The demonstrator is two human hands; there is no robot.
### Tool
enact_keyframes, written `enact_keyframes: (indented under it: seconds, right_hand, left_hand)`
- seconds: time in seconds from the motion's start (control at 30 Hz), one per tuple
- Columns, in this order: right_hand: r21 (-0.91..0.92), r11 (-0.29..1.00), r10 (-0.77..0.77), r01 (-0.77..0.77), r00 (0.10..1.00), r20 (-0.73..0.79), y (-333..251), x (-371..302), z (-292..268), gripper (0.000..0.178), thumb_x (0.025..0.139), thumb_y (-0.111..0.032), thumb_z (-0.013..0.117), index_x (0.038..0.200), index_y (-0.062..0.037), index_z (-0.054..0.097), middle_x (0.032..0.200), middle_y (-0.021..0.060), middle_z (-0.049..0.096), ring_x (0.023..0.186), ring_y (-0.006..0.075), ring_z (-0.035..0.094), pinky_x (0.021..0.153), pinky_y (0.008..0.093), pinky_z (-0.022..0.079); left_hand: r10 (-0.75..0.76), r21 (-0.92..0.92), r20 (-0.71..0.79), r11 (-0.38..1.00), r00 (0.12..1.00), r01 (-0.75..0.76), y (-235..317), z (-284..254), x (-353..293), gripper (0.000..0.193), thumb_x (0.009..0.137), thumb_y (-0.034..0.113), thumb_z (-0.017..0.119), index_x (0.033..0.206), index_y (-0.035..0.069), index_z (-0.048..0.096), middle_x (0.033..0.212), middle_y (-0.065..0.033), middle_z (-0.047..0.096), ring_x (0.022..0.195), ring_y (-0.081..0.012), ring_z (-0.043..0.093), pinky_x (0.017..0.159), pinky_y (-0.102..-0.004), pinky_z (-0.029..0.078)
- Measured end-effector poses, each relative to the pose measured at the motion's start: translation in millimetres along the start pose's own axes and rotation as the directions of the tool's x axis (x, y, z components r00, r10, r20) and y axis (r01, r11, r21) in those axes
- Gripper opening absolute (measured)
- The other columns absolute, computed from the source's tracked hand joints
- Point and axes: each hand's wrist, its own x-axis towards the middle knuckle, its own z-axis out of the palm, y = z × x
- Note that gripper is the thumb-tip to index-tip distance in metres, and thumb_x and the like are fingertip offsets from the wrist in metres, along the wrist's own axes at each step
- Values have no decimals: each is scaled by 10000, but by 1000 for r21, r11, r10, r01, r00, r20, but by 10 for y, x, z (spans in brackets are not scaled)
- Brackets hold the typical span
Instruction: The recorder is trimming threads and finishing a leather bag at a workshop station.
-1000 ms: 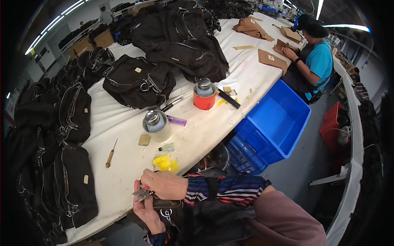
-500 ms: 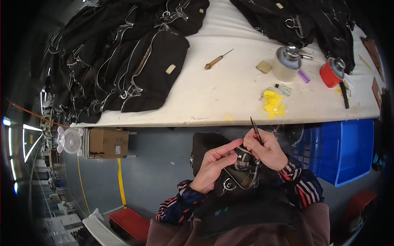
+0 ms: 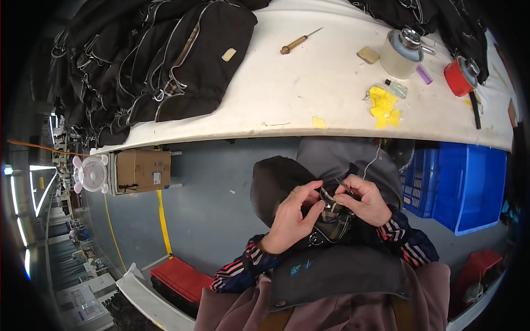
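Note:
A black bag [image 3: 276,179] with a silver zipper lies over my lap, its plaid lining [image 3: 333,225] turned up between my hands. My left hand [image 3: 291,222] is closed on the lining's edge, thumb and fingers pinching it from the left. At the right side of the same edge, my right hand [image 3: 365,202] is closed, fingertips together beside the lining. A thin dark pointed tool [image 3: 340,180] shows at its fingers; the handle is mostly hidden in the hand. Below the lining hangs a metal ring [image 3: 315,239].
Ahead, a white-covered table [image 3: 287,99] holds black bags [image 3: 204,71], a wooden-handled awl [image 3: 293,44], a pale metal-topped pot [image 3: 402,58], a red pot [image 3: 459,77] and a yellow scrap [image 3: 383,105]. Blue crates [image 3: 469,182] stand right; a cardboard box [image 3: 143,171] and fan [image 3: 91,174] stand left.
The pointed tool, raised upright in my right hand before, is now lower and mostly hidden by the fingers. My left hand has shifted slightly; the view has tilted downward.

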Motion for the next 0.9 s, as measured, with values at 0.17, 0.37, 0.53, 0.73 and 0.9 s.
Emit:
enact_keyframes:
  seconds: [0.17,0.37,0.53,0.73,0.9]
  right_hand:
    - [33,999,40,-41,999,32,25,44,19,116,808,-74,632,805,-21,529,696,-44,487,639,7,413,566,171,362]
    - [104,994,39,-41,999,23,8,74,111,115,809,-70,630,801,-22,525,663,-55,468,631,1,387,545,173,351]
    - [66,996,53,-54,998,22,0,76,116,114,810,-68,627,798,-19,525,671,-56,474,637,4,391,548,177,357]
    - [82,995,51,-53,998,23,3,95,104,125,811,-76,628,786,-17,522,657,-63,446,620,7,369,540,175,347]
    - [78,996,50,-50,999,-2,-30,74,118,130,810,-83,632,781,-23,520,650,-64,433,618,9,356,529,179,334]
  left_hand:
    - [379,632,44,706,924,-320,200,-103,-99,292,697,65,688,944,38,532,892,-96,568,844,-259,555,725,-321,431]
    - [409,778,128,524,903,-348,222,4,-73,263,685,130,699,877,48,538,814,-57,560,744,-223,543,655,-334,395]
    - [422,822,139,456,896,-342,182,37,-77,236,684,107,689,853,46,536,789,-63,551,717,-228,542,631,-330,397]
    - [467,870,133,367,874,-328,238,66,-124,207,674,107,690,798,54,534,768,-61,526,698,-225,533,616,-324,389]
    - [429,870,115,393,896,-300,241,103,-101,191,665,98,686,775,63,534,765,-56,507,690,-219,516,616,-322,377]
